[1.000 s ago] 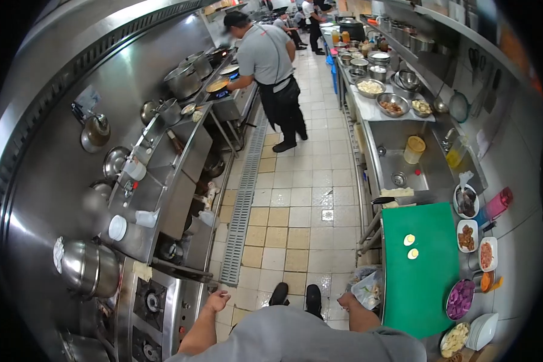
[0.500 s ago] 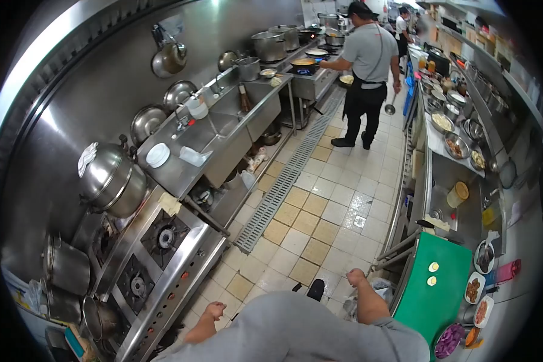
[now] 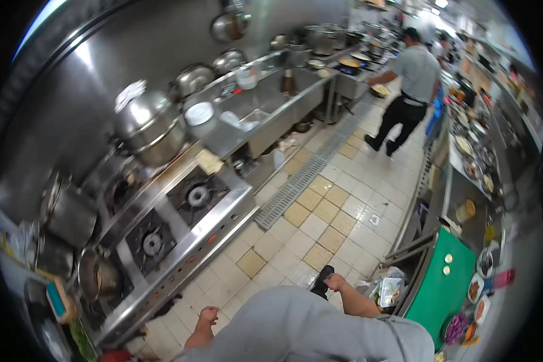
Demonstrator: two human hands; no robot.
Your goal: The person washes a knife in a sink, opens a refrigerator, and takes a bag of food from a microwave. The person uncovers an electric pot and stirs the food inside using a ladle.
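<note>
My left hand hangs low over the tiled floor, its fingers curled and nothing visible in them. To its left is the steel gas range with several burners, apart from the hand. My right hand is also curled closed, held in front of my body beside my dark shoe. Nothing shows in that hand either. Closest to it on the right are a bin of waste with plastic in it and the green cutting board, which bears two small pale round pieces.
A large domed steamer pot stands behind the range. Past it are a steel sink and stoves. A co-worker stands in the aisle ahead. A floor drain grate runs along the tiles. Bowls of food, including chopped purple vegetable, line the right.
My view has turned left, so the range and pots sit further right in the picture. Both my arms have swung slightly; more of the waste bin shows. The co-worker's stance has changed.
</note>
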